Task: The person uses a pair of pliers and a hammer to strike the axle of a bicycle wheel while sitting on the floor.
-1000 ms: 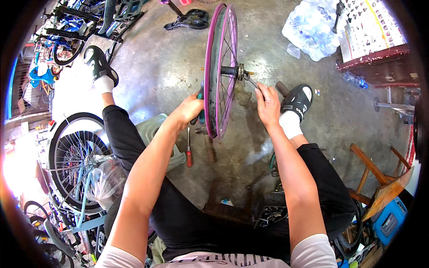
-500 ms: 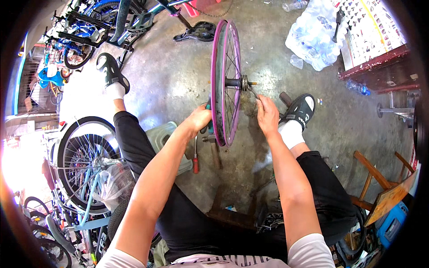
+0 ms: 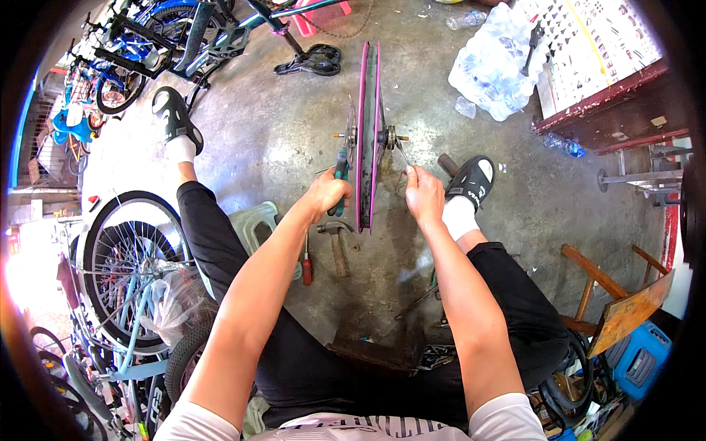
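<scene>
A bicycle wheel rim (image 3: pixel 370 110) with purple edges and no tire stands upright between my hands, seen almost edge-on. Its hub (image 3: pixel 388 137) and threaded axle stick out on both sides. My left hand (image 3: pixel 329 195) is closed around green-and-black handled pliers (image 3: pixel 341 165), which reach up to the hub's left side; their jaws are hard to make out. On the other side, my right hand (image 3: pixel 424 195) grips a slim metal wrench (image 3: pixel 403 155), its tip at the hub's right end. Below the wheel lie a hammer (image 3: pixel 339 253) and a red-handled screwdriver (image 3: pixel 307 270).
Bicycles crowd the left, one wheel (image 3: pixel 132 268) close to my leg. A black saddle (image 3: pixel 316 60) lies ahead. At right are a bag of plastic bottles (image 3: pixel 496 62), a red-edged cabinet (image 3: pixel 610 110) and a wooden stool (image 3: pixel 629 316). A pale green plastic stool (image 3: pixel 254 224) sits beside my left leg.
The wheel has turned from an angled view to nearly edge-on, bringing the pliers into fuller view. The wrench stays at the hub's right side. The whole view has shifted slightly.
</scene>
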Tool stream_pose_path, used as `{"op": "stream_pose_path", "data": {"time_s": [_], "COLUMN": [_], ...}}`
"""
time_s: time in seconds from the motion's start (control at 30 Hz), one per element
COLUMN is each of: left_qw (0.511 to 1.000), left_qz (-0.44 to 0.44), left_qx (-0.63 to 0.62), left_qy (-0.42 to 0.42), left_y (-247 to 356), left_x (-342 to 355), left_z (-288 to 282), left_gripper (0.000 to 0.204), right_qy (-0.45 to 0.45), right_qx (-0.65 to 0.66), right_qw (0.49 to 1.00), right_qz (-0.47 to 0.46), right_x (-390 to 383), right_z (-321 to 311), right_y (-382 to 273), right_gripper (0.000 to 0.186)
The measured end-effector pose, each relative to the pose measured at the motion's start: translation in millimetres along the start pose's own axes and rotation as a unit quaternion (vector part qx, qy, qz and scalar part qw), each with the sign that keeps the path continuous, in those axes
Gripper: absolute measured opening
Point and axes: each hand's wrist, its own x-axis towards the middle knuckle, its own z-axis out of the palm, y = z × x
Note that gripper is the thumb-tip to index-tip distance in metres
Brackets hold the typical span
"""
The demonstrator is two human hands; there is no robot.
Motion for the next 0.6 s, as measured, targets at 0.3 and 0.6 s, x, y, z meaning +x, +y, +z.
{"op": "stream_pose_path", "data": {"time_s": [0.3, 0.6], "left_qw": [0.999, 0.999], "left_qz": [0.027, 0.013], "left_qx": [-0.044, -0.043], "left_qy": [0.000, -0.007], "left_y": [-13.1, -21.9], "left_x": [3.5, 7.3], "left_z": [-1.9, -10.3], "left_gripper": [0.052, 0.051], "right_qy": [-0.068, 0.100], "right_qx": [-0.040, -0.090], "right_qw": [0.995, 0.991], "right_qz": [0.055, -0.004], "right_x": [7.0, -10.4], "right_z": [-24.5, 3.7], "right_y": [-29.9, 10.2], "right_gripper": [0.041, 0.038]}}
